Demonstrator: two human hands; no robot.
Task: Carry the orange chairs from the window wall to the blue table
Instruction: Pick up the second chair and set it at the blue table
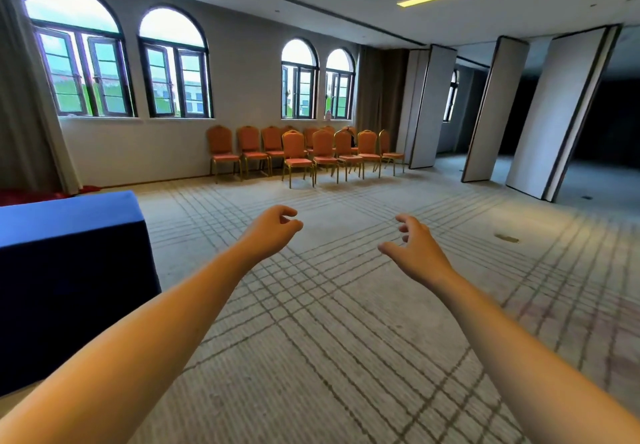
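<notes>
Several orange chairs [298, 156] with gold legs stand in two rows against the window wall, far across the carpet. The blue table [65, 215], draped in a blue cloth, fills the near left side. My left hand [273, 227] and my right hand [414, 246] are stretched out in front of me over the bare carpet, fingers loosely curled, holding nothing. Both hands are far from the chairs and to the right of the table.
Arched windows [173, 65] line the far wall above the chairs. Folding partition panels [495, 111] stand open at the right, with a dark room behind them. A grey curtain [24, 114] hangs at the far left. Patterned carpet [346, 305] stretches between me and the chairs.
</notes>
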